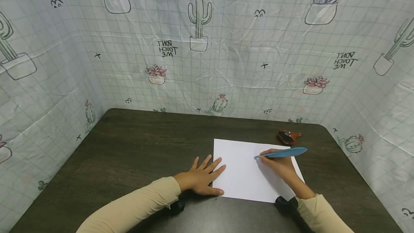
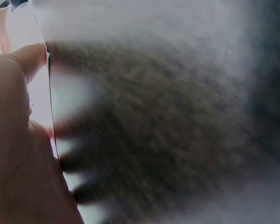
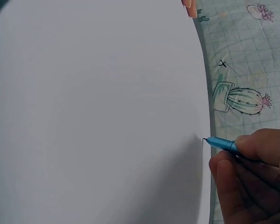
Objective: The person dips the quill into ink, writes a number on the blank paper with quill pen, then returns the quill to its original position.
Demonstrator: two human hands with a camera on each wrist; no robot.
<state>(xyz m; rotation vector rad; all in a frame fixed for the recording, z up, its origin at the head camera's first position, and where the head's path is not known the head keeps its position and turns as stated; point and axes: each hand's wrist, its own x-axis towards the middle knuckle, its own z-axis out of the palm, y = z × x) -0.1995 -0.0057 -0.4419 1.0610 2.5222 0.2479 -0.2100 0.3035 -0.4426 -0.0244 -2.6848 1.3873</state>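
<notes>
A blank white sheet of paper (image 1: 249, 170) lies on the dark table (image 1: 136, 146), right of centre. My left hand (image 1: 202, 179) lies flat with its fingers spread, the fingertips pressing the sheet's left edge. My right hand (image 1: 279, 164) holds a blue pen (image 1: 281, 152) in a writing grip, its tip touching the paper. In the right wrist view the pen (image 3: 220, 143) has its tip on the white sheet (image 3: 98, 116), with the curled fingers (image 3: 252, 177) round its barrel. The left wrist view is blurred; it shows the palm (image 2: 18, 154) by the paper's edge (image 2: 42, 107).
A small red and black object (image 1: 288, 136) sits on the table just beyond the sheet's far right corner. Cloth walls printed with cacti (image 1: 200, 24) close in the table on three sides.
</notes>
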